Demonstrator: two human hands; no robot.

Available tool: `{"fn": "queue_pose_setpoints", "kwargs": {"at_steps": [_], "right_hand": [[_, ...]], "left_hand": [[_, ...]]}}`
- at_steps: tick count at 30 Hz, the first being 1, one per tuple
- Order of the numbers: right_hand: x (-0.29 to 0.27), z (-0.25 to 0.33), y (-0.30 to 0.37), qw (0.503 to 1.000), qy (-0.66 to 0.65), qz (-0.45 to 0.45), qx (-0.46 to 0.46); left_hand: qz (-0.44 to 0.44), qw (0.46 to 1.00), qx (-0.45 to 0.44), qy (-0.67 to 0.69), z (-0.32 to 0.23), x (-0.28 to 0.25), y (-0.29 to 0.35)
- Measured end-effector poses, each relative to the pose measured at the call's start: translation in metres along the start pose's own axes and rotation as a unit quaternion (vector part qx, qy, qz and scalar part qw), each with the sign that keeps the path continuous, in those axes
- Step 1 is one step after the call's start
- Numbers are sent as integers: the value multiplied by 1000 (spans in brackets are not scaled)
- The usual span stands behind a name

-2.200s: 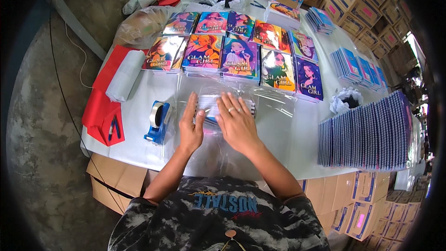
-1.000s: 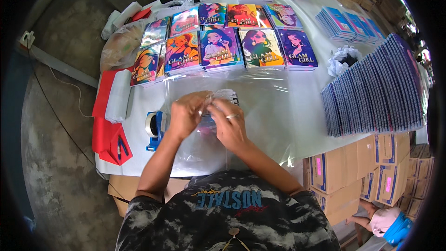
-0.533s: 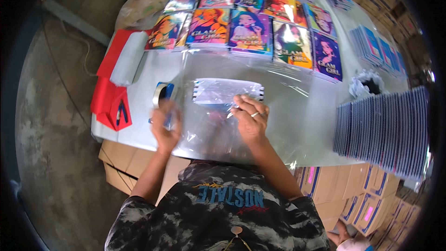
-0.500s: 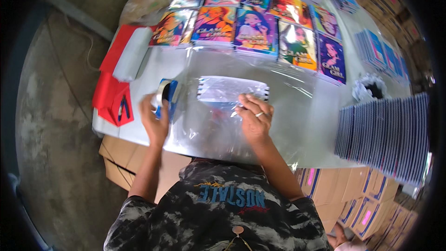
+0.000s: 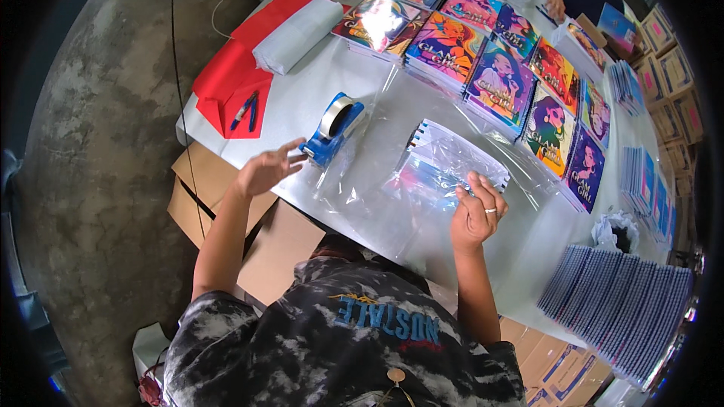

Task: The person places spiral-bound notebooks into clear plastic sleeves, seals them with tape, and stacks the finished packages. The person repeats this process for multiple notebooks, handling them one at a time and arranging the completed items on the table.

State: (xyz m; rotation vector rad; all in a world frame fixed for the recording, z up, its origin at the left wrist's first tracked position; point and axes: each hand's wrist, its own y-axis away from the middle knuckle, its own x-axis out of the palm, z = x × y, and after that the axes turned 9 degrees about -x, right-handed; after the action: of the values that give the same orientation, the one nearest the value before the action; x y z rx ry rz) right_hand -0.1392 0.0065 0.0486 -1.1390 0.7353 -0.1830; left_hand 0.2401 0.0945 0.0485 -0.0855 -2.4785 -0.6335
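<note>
Pens (image 5: 243, 112) are lying on red sheets (image 5: 234, 68) at about 10 o'clock of my view, then there's my left hand (image 5: 265, 172) at 9, fingers loosely spread, nothing in it. White roll (image 5: 298, 34) sits farther out toward 11. Closer in, also 11ish, is the blue tape dispenser (image 5: 326, 149), right by my left fingertips; can't tell if they're touching. Clear plastic (image 5: 343, 192) spreads around the middle, and the notebook bundle (image 5: 452, 154) lies in it between 2 and 3. My right hand (image 5: 479, 215) is at 3:30, over the bundle's near side, fingers curled in, pinching some plastic. Bright illustrated notebooks (image 5: 498, 79) are stacked in rows toward 2, spiral-bound ones (image 5: 618, 301) packed tight at 4.
</note>
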Motion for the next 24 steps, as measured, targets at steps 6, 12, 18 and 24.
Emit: {"fn": "queue_pose_setpoints", "kwargs": {"at_steps": [6, 12, 18, 24], "right_hand": [[3, 3, -1, 1000, -27, -4, 7], [-2, 8, -4, 999, -13, 16, 25], [-33, 17, -31, 975, -50, 188, 106], [-31, 38, -83, 949, 64, 298, 85]], "left_hand": [[-559, 640, 108, -517, 26, -30, -20], [-136, 971, 93, -173, 28, 224, -40], [-190, 963, 8, -189, 96, 218, -76], [-327, 851, 74, -404, 142, 115, -121]]}}
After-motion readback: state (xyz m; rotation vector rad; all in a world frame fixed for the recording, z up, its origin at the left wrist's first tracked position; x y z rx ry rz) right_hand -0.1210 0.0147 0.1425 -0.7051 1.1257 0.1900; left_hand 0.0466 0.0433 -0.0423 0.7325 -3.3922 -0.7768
